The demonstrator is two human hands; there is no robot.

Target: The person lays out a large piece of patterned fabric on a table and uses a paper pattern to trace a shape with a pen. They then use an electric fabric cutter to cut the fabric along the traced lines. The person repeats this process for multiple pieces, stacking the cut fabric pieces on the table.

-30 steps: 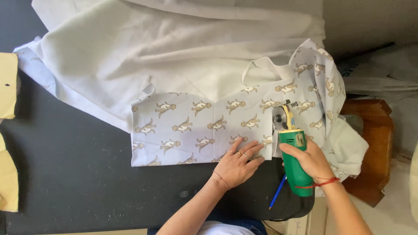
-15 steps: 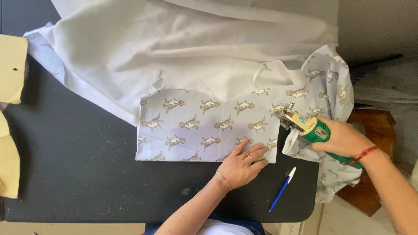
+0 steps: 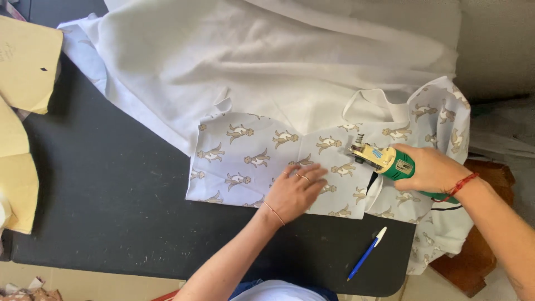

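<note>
The left hand (image 3: 294, 190) lies spread flat on the printed fabric piece (image 3: 278, 161) on the black table (image 3: 111, 195). Just to its right, the right hand (image 3: 432, 170) is wrapped around a green electric fabric cutter (image 3: 384, 160), nose pointing left along the cloth's long axis.

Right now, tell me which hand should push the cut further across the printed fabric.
Probably the right hand: it grips the green cutter, blade end on the printed fabric. The left hand lies flat, pinning the cloth.
</note>
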